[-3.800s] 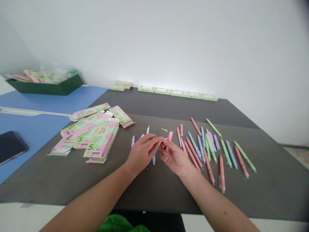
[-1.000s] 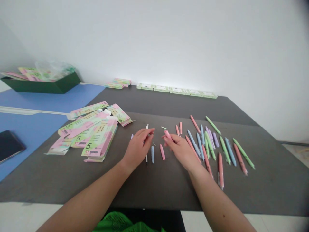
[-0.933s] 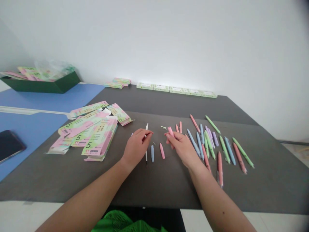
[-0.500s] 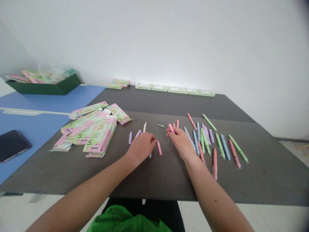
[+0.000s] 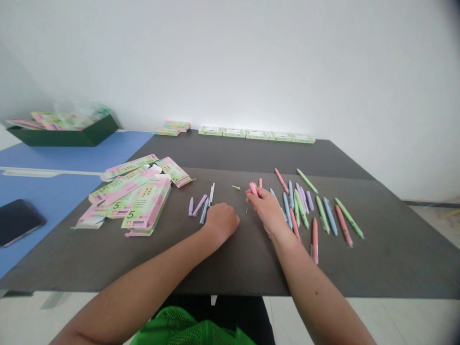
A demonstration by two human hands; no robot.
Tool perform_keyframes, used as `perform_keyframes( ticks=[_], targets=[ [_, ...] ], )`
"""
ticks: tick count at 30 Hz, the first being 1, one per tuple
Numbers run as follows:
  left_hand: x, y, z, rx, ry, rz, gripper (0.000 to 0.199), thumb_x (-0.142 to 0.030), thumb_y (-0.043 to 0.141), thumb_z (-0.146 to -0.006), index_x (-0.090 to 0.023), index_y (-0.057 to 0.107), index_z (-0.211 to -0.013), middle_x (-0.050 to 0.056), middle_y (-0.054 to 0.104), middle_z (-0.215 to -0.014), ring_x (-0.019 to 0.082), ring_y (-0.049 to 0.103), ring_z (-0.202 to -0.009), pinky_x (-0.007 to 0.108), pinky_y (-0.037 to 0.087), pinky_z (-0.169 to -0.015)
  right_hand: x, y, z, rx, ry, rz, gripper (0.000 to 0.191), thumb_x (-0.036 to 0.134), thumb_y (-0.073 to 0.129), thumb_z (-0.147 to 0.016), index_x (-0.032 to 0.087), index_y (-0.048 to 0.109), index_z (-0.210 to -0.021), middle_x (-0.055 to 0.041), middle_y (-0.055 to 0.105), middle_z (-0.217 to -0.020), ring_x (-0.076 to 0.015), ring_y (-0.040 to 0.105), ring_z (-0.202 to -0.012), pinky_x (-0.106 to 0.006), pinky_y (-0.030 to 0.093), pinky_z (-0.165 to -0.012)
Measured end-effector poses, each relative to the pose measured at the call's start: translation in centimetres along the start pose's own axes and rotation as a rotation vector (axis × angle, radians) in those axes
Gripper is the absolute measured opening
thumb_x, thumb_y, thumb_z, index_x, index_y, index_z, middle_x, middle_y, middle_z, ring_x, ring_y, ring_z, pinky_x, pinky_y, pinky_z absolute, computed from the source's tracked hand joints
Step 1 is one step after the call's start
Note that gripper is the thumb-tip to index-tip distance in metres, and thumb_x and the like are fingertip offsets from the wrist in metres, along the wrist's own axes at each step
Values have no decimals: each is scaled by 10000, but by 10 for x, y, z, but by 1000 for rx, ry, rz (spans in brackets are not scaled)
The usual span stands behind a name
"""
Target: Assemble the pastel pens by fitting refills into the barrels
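My right hand [image 5: 265, 206] pinches a pink pen barrel piece [image 5: 253, 189] between thumb and fingers, a little above the dark table. To its left, my left hand [image 5: 223, 220] is low over the tabletop with its fingers curled under; whatever is in them is hidden. Just left of that hand lie a blue pen piece [image 5: 204, 212], two purple pen pieces [image 5: 200, 205] and white refills [image 5: 212, 193]. A small green clip part [image 5: 236, 188] lies beyond and between my hands, and a tiny spring-like piece [image 5: 246, 210] is near my right fingers.
Several pink, blue, green and purple pens [image 5: 322, 214] are spread at the right. Flattened pink-green cartons [image 5: 143, 203] pile up at the left, with a phone [image 5: 19, 221] and a green bin [image 5: 61, 138] beyond. White-green boxes [image 5: 233, 132] line the back edge.
My left hand has moved over the spot where a loose pink pen piece lay, and that piece is now out of sight. The blue piece shows left of the hand. My right hand keeps its grip.
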State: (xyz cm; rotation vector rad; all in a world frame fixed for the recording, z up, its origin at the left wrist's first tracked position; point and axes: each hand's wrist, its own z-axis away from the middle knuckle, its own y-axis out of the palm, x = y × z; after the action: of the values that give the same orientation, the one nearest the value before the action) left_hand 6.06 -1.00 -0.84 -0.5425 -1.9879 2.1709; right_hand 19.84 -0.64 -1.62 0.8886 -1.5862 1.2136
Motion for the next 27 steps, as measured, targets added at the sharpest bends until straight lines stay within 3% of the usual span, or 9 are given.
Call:
perform_keyframes(
  ticks=[4, 8, 12, 15, 17, 21, 24, 27],
  targets=[
    [7, -4, -3, -41, -14, 60, 354, -273, 433, -848, -90, 728, -773, 212, 683, -831, 300, 651, -791, 366, 452, -693, 3, 0, 0, 7, 21, -23, 253, 364, 539, -756, 176, 675, -856, -9, 650, -694, -118, 492, -525, -238, 347, -510],
    [29, -25, -7, -54, 17, 313, 492, -421, 416, -865, -182, 623, -489, 71, 576, -517, 201, 566, -565, 302, 390, -611, 4, 0, 1, 26, 55, -78, 246, 344, 547, -745, 171, 660, -876, -11, 652, -705, -111, 508, -502, -245, 387, -517],
    [60, -47, -4, -68, -24, 814, 441, -479, 485, -829, -189, 565, -507, -20, 453, -463, 116, 414, -450, 246, 302, -493, 3, 4, 3, 60, 67, -127, 233, 313, 527, -750, 166, 640, -891, -14, 650, -722, -115, 534, -527, -246, 412, -544],
    [77, -49, 0, -47, -86, 1255, 376, -435, 541, -811, -172, 536, -542, -19, 508, -556, 94, 454, -516, 201, 353, -507, 2, 6, 4, 80, 68, -107, 244, 294, 491, -757, 167, 629, -913, -22, 659, -757, -119, 537, -532, -244, 408, -538],
    [85, -44, 2, -36, -128, 1471, 323, -395, 567, -805, -159, 552, -585, -3, 562, -638, 89, 510, -579, 183, 413, -555, 1, 4, 4, 60, 49, 24, 244, 282, 484, -752, 175, 638, -908, -28, 672, -783, -130, 544, -555, -248, 401, -544],
    [90, -33, 2, -85, -189, 1729, 197, -333, 603, -790, -142, 610, -744, 23, 624, -730, 91, 584, -646, 180, 480, -604, -1, -2, 2, 62, -26, 508, 194, 243, 497, -762, 196, 671, -833, -60, 690, -782, -192, 598, -692, -279, 395, -615],
    [90, -28, 1, -138, -196, 1810, 162, -304, 621, -782, -143, 609, -772, 18, 635, -738, 87, 596, -652, 183, 498, -622, -6, -1, 3, 90, -65, 748, 180, 232, 511, -782, 202, 679, -840, -87, 698, -780, -220, 624, -745, -297, 400, -647],
    [87, -27, 2, -154, -190, 1823, 177, -305, 640, -775, -137, 603, -731, 18, 638, -733, 84, 597, -659, 181, 497, -638, -11, 6, 5, 128, -68, 849, 205, 229, 535, -777, 188, 673, -923, -111, 705, -820, -241, 644, -796, -310, 419, -676]
  ],
)
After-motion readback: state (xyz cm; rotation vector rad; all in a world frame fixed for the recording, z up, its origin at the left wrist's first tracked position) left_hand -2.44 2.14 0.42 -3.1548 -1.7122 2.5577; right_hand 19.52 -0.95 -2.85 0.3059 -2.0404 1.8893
